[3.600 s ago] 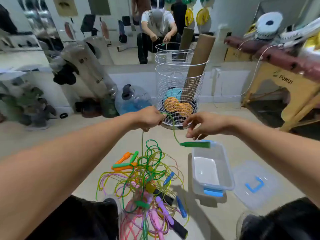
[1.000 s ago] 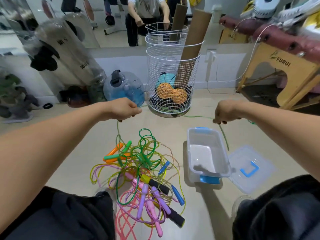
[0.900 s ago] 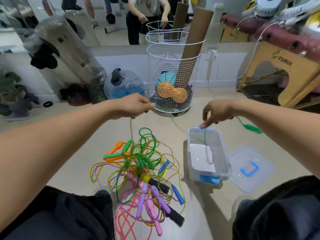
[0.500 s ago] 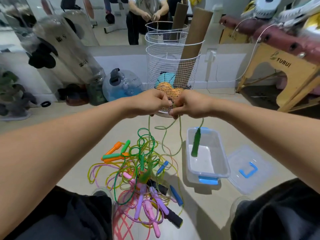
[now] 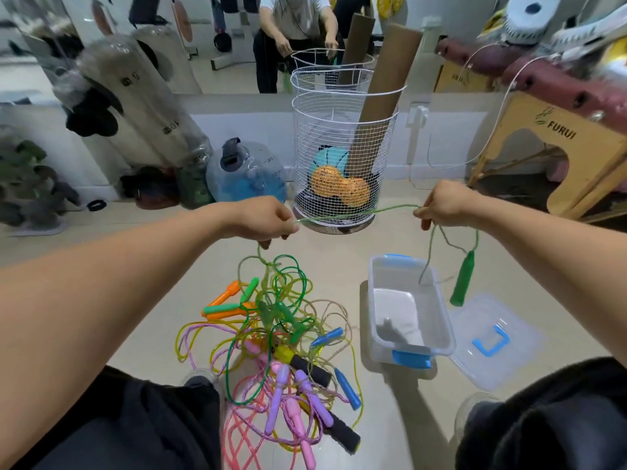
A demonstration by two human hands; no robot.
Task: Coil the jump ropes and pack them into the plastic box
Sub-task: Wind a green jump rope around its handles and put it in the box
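Hands: left, right grip thin green cord taut | clear rectangular plastic box below

I'm stretching a green rope with a green handle. The pile is showing green, yellow, pink and purple cords, with orange, blue and black handles. The clear box is wearing blue latches; its clear lid has a blue handle.

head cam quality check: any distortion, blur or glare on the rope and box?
Head view: strong wide-angle bending, forearms balloon toward the edges. Green rope between left hand and right hand looks slightly soft; top-right clutter smeared. Plastic box floor shows a pale sheen plus a hand shadow; lighting even, shadows soft.
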